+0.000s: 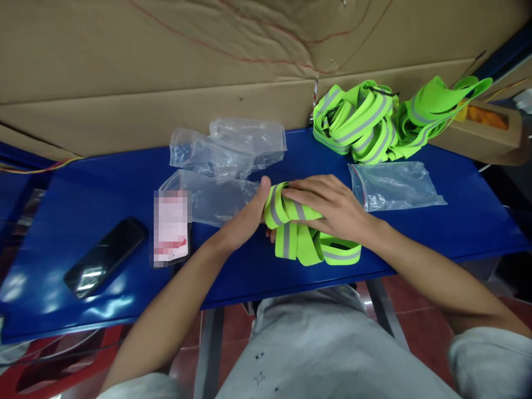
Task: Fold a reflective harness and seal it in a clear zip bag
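A neon yellow-green reflective strap (297, 241) with a grey stripe is between my two hands, partly folded into loops above the blue table. My left hand (249, 213) grips the strap's left side, thumb up against it, its other fingers mostly hidden underneath. From the right, my right hand (328, 202) wraps over the top of the folded loops. Lower loops hang loose toward the table's front edge. Left of the strap lies a clear plastic bag (208, 197), close to my left hand. Another clear zip bag (394, 185) lies to the right of my right wrist.
A heap of similar reflective straps (366, 119) sits at the back right beside a cardboard box (486, 130). More crumpled clear bags (233, 147) lie at the back. A black phone (106, 257) and a blurred pinkish item (170, 224) rest on the blue table (249, 277). Cardboard panelling (166, 116) stands behind.
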Tool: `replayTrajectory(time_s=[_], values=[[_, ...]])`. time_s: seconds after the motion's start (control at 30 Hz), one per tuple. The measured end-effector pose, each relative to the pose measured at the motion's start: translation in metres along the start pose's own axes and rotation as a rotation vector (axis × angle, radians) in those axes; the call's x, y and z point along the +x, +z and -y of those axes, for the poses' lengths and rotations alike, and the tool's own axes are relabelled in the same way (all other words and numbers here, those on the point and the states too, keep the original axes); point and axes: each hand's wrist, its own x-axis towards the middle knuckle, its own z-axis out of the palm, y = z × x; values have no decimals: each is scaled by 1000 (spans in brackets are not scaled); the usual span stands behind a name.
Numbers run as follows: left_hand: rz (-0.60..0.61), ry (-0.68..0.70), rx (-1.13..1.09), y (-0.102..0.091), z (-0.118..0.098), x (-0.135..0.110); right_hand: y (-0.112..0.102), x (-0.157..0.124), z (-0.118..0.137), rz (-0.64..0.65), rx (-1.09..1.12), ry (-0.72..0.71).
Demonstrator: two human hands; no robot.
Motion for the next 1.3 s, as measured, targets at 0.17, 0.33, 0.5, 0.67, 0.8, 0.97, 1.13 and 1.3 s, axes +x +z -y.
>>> replayTrajectory(time_s=[0.17, 0.33, 0.5, 0.67, 0.8, 0.97, 1.13, 1.3], values=[[-134, 223, 196, -1, -12, -7, -14, 7, 11, -230, 340, 396], [-112, 437, 228, 11, -12, -6, -17, 15, 14, -145, 910, 682], [-51, 404, 376, 12, -21, -12, -7, 17, 12, -65, 1256, 973], [-26, 421, 243, 2, -25, -12, -7, 17, 9, -29, 1281, 1022], [-341, 338, 197, 1, -18, -4, -9, 14, 4, -187, 951, 769], [-469, 119, -141, 7, -12, 6, -3, 7, -2, -272, 210, 249], [-440, -3, -223, 2, -10, 7, 3, 4, -7, -91, 87, 78], [-419, 440, 495, -5, -12, 0, -1, 3, -10, -231, -1, 4]])
